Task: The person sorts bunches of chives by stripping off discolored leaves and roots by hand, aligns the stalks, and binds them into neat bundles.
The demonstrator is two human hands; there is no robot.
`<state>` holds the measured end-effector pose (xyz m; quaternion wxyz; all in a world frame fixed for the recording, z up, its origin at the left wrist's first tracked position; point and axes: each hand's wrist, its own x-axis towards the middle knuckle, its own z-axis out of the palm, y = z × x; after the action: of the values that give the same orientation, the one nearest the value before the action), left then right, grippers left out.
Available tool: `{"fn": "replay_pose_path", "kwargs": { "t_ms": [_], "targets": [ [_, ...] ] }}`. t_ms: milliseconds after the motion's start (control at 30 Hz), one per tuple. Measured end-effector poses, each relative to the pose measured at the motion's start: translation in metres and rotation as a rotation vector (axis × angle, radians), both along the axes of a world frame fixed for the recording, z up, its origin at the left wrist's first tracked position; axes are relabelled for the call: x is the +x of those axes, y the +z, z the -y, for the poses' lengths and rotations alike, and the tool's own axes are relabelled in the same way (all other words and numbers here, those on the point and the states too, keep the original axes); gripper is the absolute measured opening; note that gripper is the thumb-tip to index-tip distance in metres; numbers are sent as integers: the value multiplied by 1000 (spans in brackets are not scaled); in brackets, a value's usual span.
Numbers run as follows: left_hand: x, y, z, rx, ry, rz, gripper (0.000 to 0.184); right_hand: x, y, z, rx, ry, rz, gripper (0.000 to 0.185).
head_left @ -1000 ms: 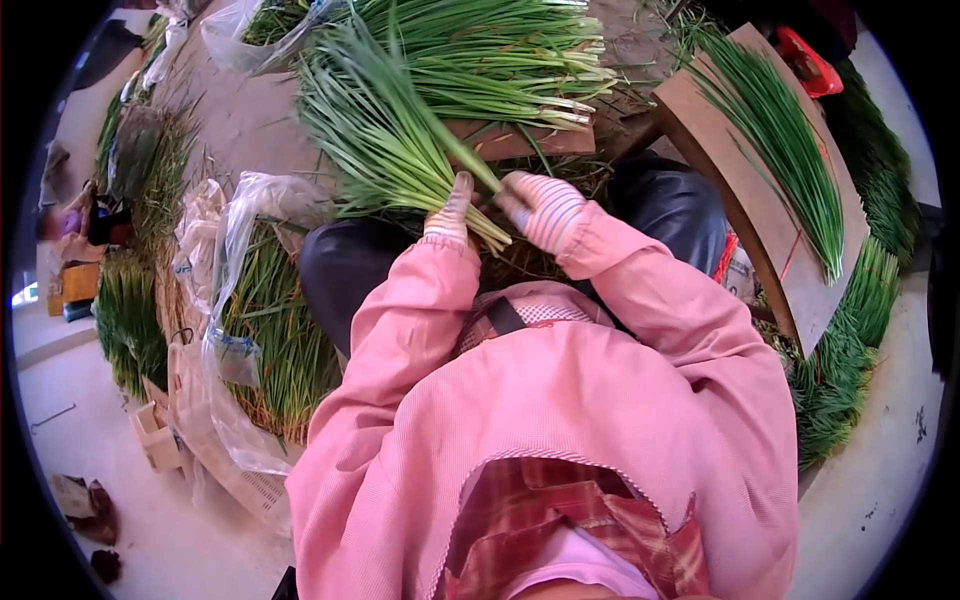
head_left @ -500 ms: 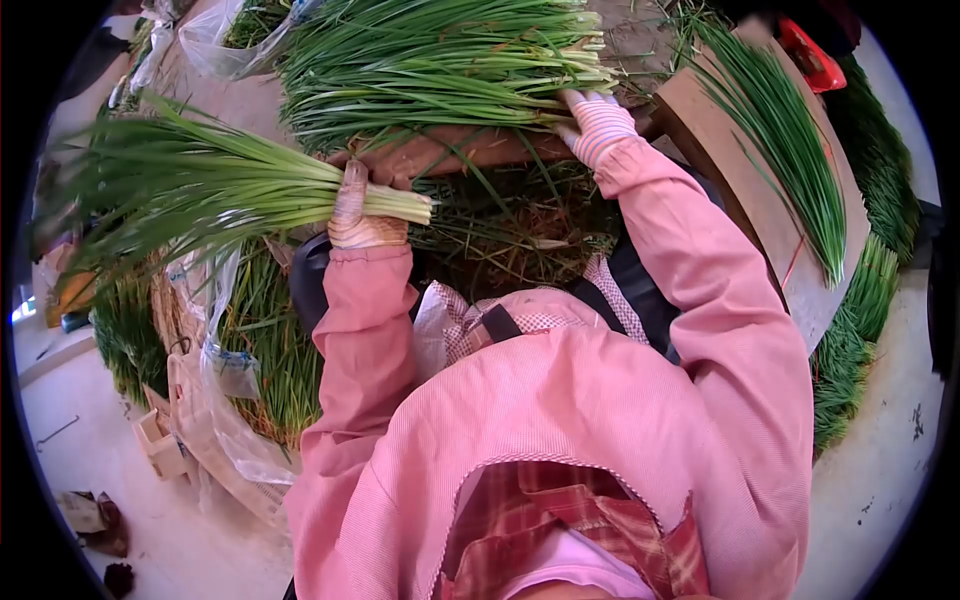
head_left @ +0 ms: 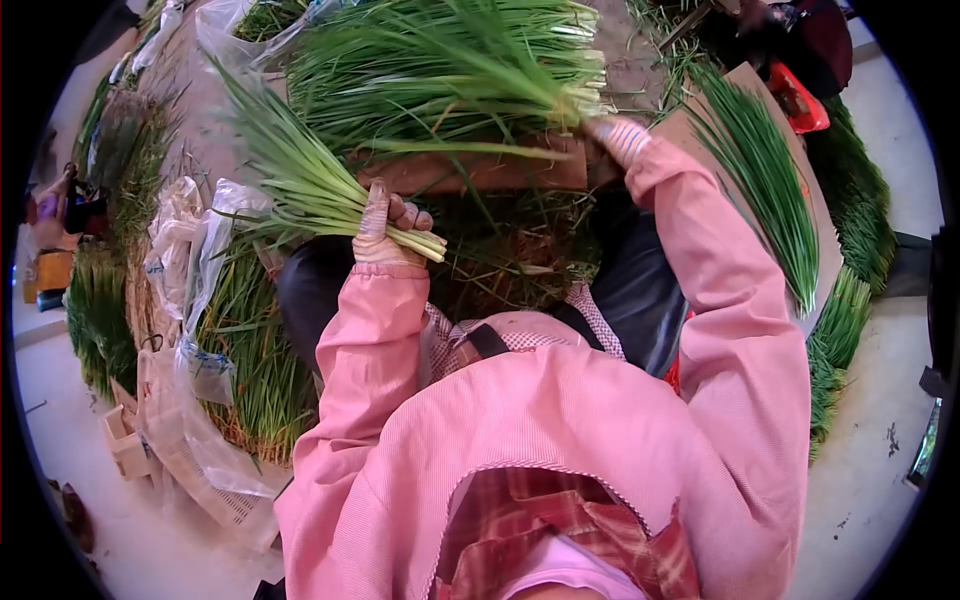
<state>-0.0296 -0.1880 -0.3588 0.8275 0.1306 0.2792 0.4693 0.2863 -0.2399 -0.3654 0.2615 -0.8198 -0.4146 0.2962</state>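
My left hand [head_left: 388, 222], in a striped glove, is closed round a bunch of long green stalks [head_left: 310, 165]; the pale cut ends stick out to the right and the leaves fan to the upper left. Farther up and to the right, my right hand [head_left: 608, 132] grips the pale ends of some blurred green stalks [head_left: 520, 80] at the near right edge of the large pile [head_left: 400, 85]. The pile lies on a brown board [head_left: 480, 172]. One loose stalk hangs along the board's front edge.
On the right, a tilted board [head_left: 745, 85] bears a separate green bunch [head_left: 765, 180]. A red plastic object [head_left: 798, 98] and a person [head_left: 815, 40] are behind it. Left are plastic-wrapped greens [head_left: 255, 350], a pale crate [head_left: 125, 440] and an orange box [head_left: 55, 270]. Trimmings [head_left: 490, 260] lie between my knees.
My right hand has left the bunch in my left hand, reached the pile and now lifts stalks there. My left hand swung the bunch left, then moved slightly back right and down.
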Motion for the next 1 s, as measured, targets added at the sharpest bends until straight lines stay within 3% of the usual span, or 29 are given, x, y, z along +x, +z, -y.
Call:
{"fn": "replay_pose_path", "kwargs": {
  "t_ms": [67, 133, 167, 200, 267, 333, 400, 433, 500, 600, 633, 667, 733, 800, 867, 1000],
  "targets": [
    [-2, 3, 1, 7, 10, 21, 10, -11, -9, 20, 144, -24, -315, 39],
    [-8, 5, 3, 46, -8, 2, 20, -11, -3, 21, 204, -232, -656, 40],
    [-8, 11, 6, 88, -1, -49, 20, -40, 48, 24, 227, -355, -614, 30],
    [-8, 16, 6, 138, 7, -96, 20, -35, 50, 20, 390, -301, -857, 21],
    [-7, 6, 1, 127, -12, 6, 18, -39, 65, 15, 617, -285, -1008, 17],
    [-2, 4, 4, 90, 3, -17, 17, -43, 68, 12, 634, -275, -988, 14],
    [3, 8, 10, 78, 53, -52, 20, -44, 38, 6, 179, -213, -662, 22],
    [3, 7, 11, 59, 35, -60, 20, -42, 18, 4, -25, -346, -878, 25],
    [3, 4, 10, 39, 15, -72, 20, 9, -49, 0, 224, 238, -236, 28],
    [-1, 2, 12, 13, -17, -71, 19, 3, -26, 11, 116, 22, 68, 31],
    [-1, 2, 12, 18, -6, -85, 20, 25, -48, 10, 268, -37, 258, 30],
    [-1, 1, 11, 24, 5, -98, 20, 7, -4, 21, 291, -63, 198, 25],
    [0, -1, 11, -7, 3, -104, 20, 18, -11, 28, 284, -108, -56, 21],
    [3, -3, 13, 26, 12, -114, 22, -11, -12, 42, 448, -20, -121, 15],
    [7, -4, 15, 20, 9, -130, 23, -25, -21, 42, 254, 96, 84, 15],
    [12, 3, 19, 68, -56, -150, 22, -42, -15, 29, 100, 138, 415, 42]
  ]
}}
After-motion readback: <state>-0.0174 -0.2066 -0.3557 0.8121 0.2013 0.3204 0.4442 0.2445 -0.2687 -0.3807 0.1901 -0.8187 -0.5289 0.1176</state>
